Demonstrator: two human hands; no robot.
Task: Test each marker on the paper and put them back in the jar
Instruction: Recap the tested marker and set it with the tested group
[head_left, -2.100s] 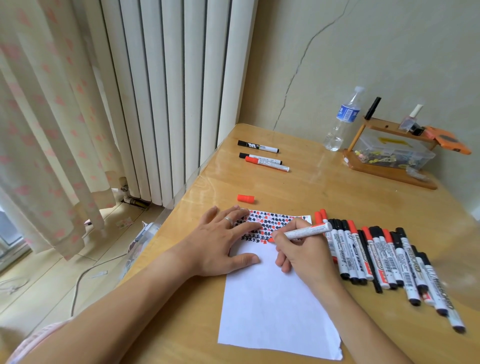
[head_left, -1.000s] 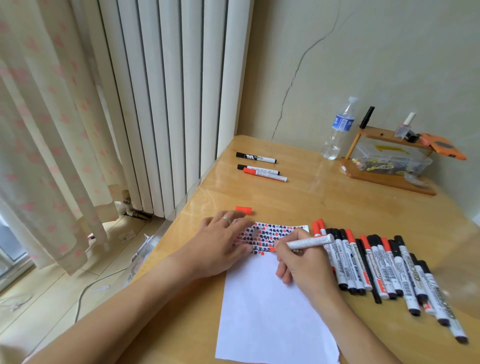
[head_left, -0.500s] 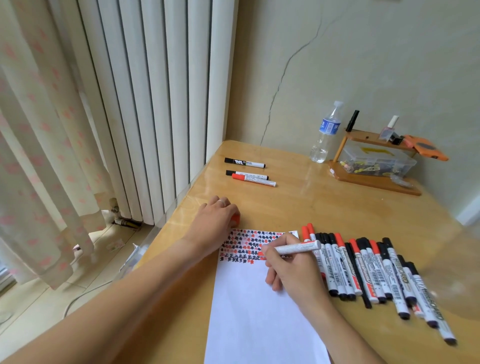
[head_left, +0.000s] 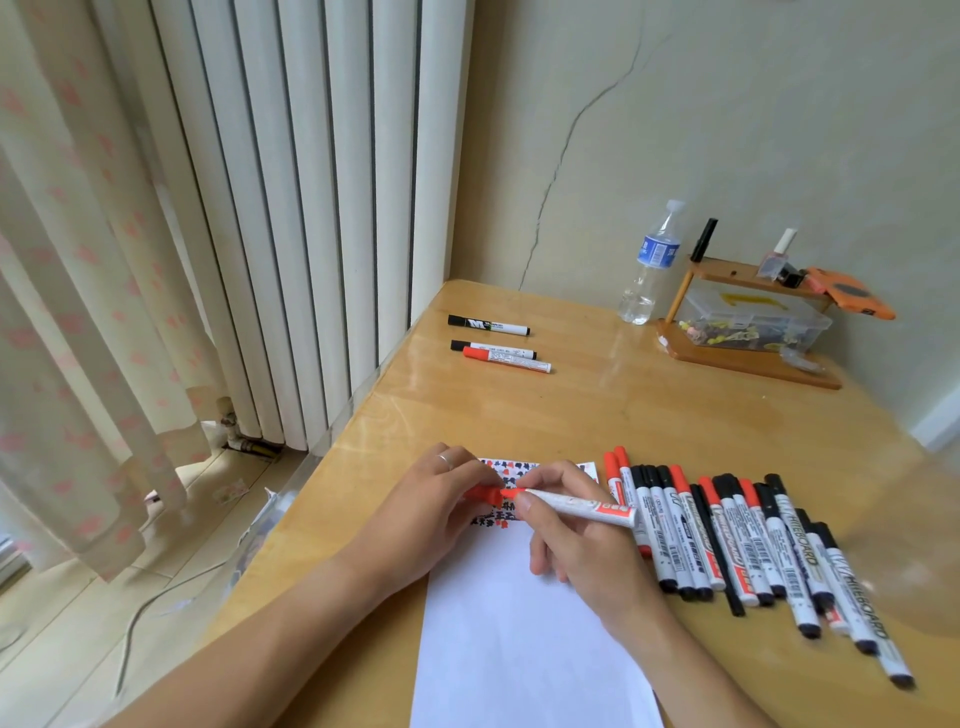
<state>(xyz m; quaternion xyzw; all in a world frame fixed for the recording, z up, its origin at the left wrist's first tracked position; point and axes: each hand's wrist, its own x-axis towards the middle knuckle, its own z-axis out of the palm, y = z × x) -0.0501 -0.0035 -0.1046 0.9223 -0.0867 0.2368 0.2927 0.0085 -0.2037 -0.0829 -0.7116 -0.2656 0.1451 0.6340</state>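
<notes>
A white sheet of paper (head_left: 524, 634) lies on the wooden table (head_left: 649, 415), its top strip covered in red and black test marks (head_left: 511, 470). My right hand (head_left: 576, 535) grips a white marker with a red label (head_left: 582, 506), held level above the marks. My left hand (head_left: 431, 512) pinches the marker's red cap (head_left: 483, 492) right at its tip; whether the cap is seated I cannot tell. A row of several red and black markers (head_left: 748, 551) lies to the right of the paper. No jar is in view.
Three more markers (head_left: 498, 343) lie at the table's far left. A water bottle (head_left: 649, 265) and a wooden rack with a clear box (head_left: 753, 322) stand at the back by the wall. A radiator (head_left: 291, 208) and curtain flank the table's left edge.
My left hand left the paper, picked up the red cap from the table and brought it to the marker's tip. My right hand lifted the marker off the marks and turned it level.
</notes>
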